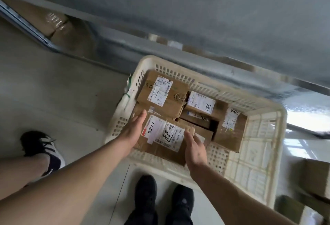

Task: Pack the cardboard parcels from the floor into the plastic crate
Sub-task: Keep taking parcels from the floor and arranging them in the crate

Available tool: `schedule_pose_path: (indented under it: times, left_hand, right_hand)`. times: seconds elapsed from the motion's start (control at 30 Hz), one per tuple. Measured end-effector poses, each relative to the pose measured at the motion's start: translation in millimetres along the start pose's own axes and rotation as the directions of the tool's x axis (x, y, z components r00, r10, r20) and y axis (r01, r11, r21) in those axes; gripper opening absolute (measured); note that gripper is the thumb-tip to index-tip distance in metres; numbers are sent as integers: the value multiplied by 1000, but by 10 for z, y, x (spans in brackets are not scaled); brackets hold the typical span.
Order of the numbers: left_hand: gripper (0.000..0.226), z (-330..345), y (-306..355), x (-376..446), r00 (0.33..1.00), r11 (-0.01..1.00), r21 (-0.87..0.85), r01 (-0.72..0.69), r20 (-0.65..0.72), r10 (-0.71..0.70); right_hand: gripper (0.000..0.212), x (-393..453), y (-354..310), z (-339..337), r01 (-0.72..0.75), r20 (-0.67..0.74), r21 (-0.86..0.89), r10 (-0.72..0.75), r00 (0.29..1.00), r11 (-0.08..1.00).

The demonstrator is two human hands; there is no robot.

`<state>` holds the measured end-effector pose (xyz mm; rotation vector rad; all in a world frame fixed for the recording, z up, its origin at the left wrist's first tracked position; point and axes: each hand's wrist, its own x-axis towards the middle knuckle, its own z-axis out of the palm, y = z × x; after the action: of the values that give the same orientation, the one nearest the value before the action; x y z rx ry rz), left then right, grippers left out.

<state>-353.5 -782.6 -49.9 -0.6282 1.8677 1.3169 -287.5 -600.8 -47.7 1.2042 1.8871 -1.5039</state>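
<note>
Both hands, left (133,129) and right (195,148), lay flat-fingered against opposite sides of a labelled cardboard parcel (161,138) in the white plastic crate (253,167). It looked light, stiff, best held by its sides.

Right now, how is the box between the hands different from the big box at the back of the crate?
The front box lies tilted over the crate's near rim, with the left hand and right hand flat against its sides. The back box sits inside, untouched. The front box's label is wide, with "1186" handwritten; the back box's label is narrower. Both are brown cardboard with white labels.
</note>
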Motion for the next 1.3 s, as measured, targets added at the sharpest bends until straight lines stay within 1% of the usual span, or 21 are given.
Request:
schedule_pose_path:
  times: [0.07, 0.1, 0.13, 0.17, 0.2, 0.23, 0.27, 0.33, 0.37, 0.43, 0.47, 0.53, 0.6, 0.8, 0.87, 0.93, 1.0, 1.07, 1.17, 1.2, 1.3]
  left_hand:
    - [114, -44, -108, 208, 999, 1000, 2, 18, -30, -18]
    - [107, -52, -142, 294, 999, 1000, 8, 23, -45, -22]
    - [94, -54, -193, 406, 998, 1000, 12, 23, -65, -23]
    - [85, -60, -222, 498, 997, 1000, 17, 19, -76, -18]
    - [82, -67, -280, 630, 996, 1000, 20, 6, -94, -4]
    - [82, -72, -287, 701, 995, 1000, 23, -8, -99, 11]
    - [87, -80, -305, 782, 993, 999, 25, -22, -119, 25]
    - [112, -69, -390, 979, 983, 997, 47, -63, -171, 70]
    - [116, -57, -433, 1035, 972, 995, 73, -74, -220, 88]
    - [108, -37, -551, 1104, 944, 986, 130, -107, -296, 142]
    - [101, -39, -616, 1107, 934, 980, 156, -126, -313, 170]
    - [90, -20, -704, 1068, 925, 972, 181, -151, -320, 204]
    - [91, -24, -715, 1033, 920, 966, 198, -165, -322, 223]
    - [90, -43, -631, 1074, 927, 964, 204, -172, -299, 229]
    - [90, -46, -612, 1056, 933, 957, 242, -159, -279, 226]
    - [92, -52, -592, 1035, 933, 946, 292, -144, -278, 228]
    - [96, -43, -529, 973, 928, 940, 309, -142, -288, 235]
    - [91, -36, -450, 881, 926, 937, 322, -135, -295, 235]
    - [93, -63, -303, 736, 926, 933, 330, -143, -289, 244]
    - [92, -73, -251, 680, 928, 932, 326, -156, -275, 251]
    - [85, -71, -24, 416, 943, 946, 287, -152, -245, 226]
  right_hand:
    - [45, 145, 91, 168, -7, 24, 5, 7, 1000, 1000]
    - [50, 229, 136, 249, -12, 31, 10, 11, 999, 1000]
    - [54, 311, 168, 327, -27, 35, 23, 27, 999, 999]
    - [54, 396, 198, 393, -40, 47, 36, 38, 998, 999]
    - [46, 480, 219, 449, -54, 64, 48, 51, 997, 997]
    - [34, 550, 221, 484, -64, 81, 60, 59, 995, 996]
    - [26, 625, 229, 519, -69, 91, 71, 63, 994, 995]
    - [25, 755, 235, 567, -44, 107, 74, 36, 994, 996]
    - [24, 801, 233, 583, -31, 109, 72, 23, 994, 997]
    - [15, 872, 254, 618, -34, 134, 80, 23, 991, 996]
    - [15, 892, 275, 637, -43, 152, 87, 30, 988, 995]
    - [22, 912, 291, 680, -65, 170, 119, 44, 984, 991]
    - [33, 937, 290, 728, -87, 193, 177, 52, 980, 980]
    - [46, 991, 246, 762, -107, 255, 229, 46, 966, 968]
    - [44, 1004, 251, 743, -121, 291, 248, 45, 956, 961]
    - [35, 990, 240, 717, -130, 312, 241, 50, 949, 962]
    - [42, 975, 226, 670, -128, 316, 213, 56, 947, 969]
    - [50, 938, 176, 595, -106, 299, 183, 48, 953, 977]
    - [44, 796, 32, 452, -72, 282, 193, 14, 959, 979]
    - [46, 718, -36, 402, -67, 275, 204, 8, 961, 977]
    - [92, 459, -238, 231, -81, 261, 240, 16, 965, 967]
